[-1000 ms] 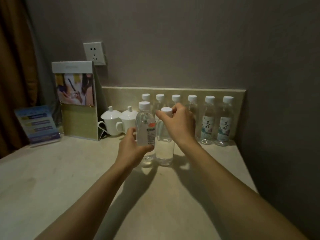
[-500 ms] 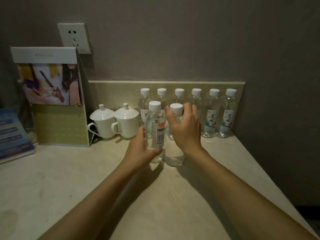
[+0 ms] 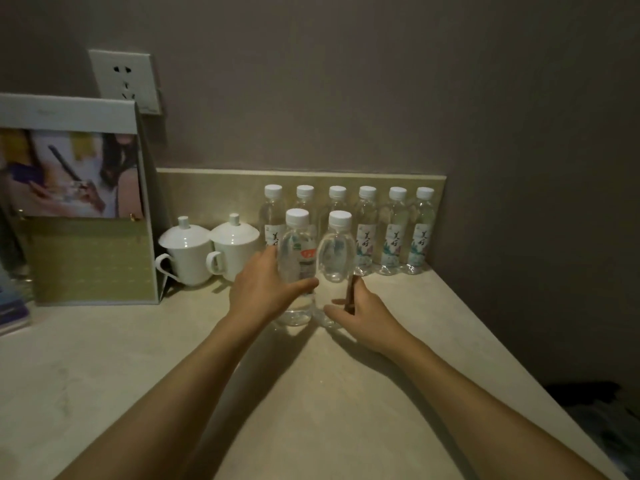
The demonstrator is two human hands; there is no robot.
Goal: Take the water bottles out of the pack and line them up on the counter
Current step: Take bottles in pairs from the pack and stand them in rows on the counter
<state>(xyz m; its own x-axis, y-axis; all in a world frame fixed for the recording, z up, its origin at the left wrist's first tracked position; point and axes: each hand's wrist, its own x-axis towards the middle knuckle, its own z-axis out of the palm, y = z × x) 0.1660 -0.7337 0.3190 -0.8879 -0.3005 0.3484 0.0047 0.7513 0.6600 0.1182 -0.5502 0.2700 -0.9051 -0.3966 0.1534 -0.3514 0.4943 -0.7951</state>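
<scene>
Two clear water bottles with white caps stand side by side on the beige counter [image 3: 311,393], in front of a row. My left hand [image 3: 263,292] grips the left front bottle [image 3: 298,251] at mid-height, thumb across its front. My right hand [image 3: 360,313] holds the right front bottle [image 3: 336,251] low near its base, thumb in front and fingers on its right side. Behind them a row of several labelled bottles [image 3: 393,237] lines the backsplash. No pack is in sight.
Two white lidded cups [image 3: 207,251] stand left of the bottles. A standing card holder with a photo [image 3: 76,209] is further left, under a wall socket [image 3: 124,79]. The side wall [image 3: 536,202] closes the counter's right end, and its edge runs diagonally at the right.
My right hand has slid from the right front bottle's cap and shoulder down to its base. My left hand stays on the left front bottle. The camera has moved closer.
</scene>
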